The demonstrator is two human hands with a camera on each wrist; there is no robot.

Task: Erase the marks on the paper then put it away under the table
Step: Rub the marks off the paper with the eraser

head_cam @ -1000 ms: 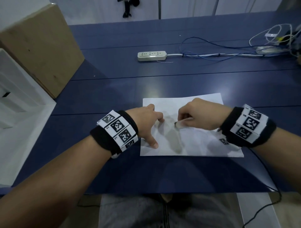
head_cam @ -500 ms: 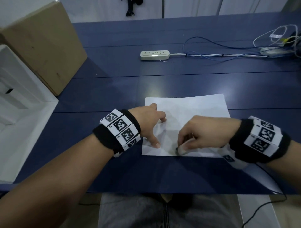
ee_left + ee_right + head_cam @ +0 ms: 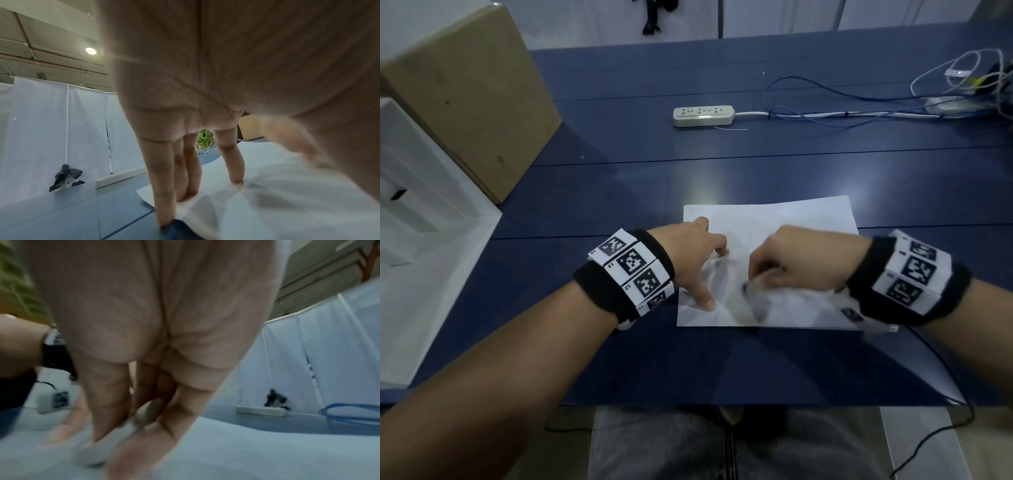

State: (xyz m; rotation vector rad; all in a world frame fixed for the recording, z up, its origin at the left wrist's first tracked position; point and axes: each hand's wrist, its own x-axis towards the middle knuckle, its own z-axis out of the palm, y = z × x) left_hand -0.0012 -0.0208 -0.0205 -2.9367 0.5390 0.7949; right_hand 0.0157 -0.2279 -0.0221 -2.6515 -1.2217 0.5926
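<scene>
The right hand [image 3: 801, 260] sits just right of centre in the head view, fingers curled down around a small pale eraser [image 3: 748, 287] whose tip meets the paper [image 3: 774, 219]; the hand is smeared with blur. The right wrist view shows the same eraser [image 3: 92, 452] pinched between thumb and fingers at the bottom of the frame, pressed on the sheet.

The left hand [image 3: 693, 253], just left of centre, is spread with straight fingers and thumb tip planted on the paper's left part. In the left wrist view its fingertips [image 3: 187, 194] press down near the sheet's corner, and the paper [image 3: 277, 203] wrinkles around them. Both wrists carry black bands with square-patterned white tags.

The paper lies flat on the dark blue table [image 3: 619, 359], in the middle of the frame, its near edge short of the table's front edge. A grey smudge shows under the right hand.

Farther up the frame lies a white power strip [image 3: 703, 115] with cables [image 3: 859, 113] trailing to the upper right. A cardboard box [image 3: 465, 96] stands at the upper left, with a white box [image 3: 421, 240] below it on the left edge.
</scene>
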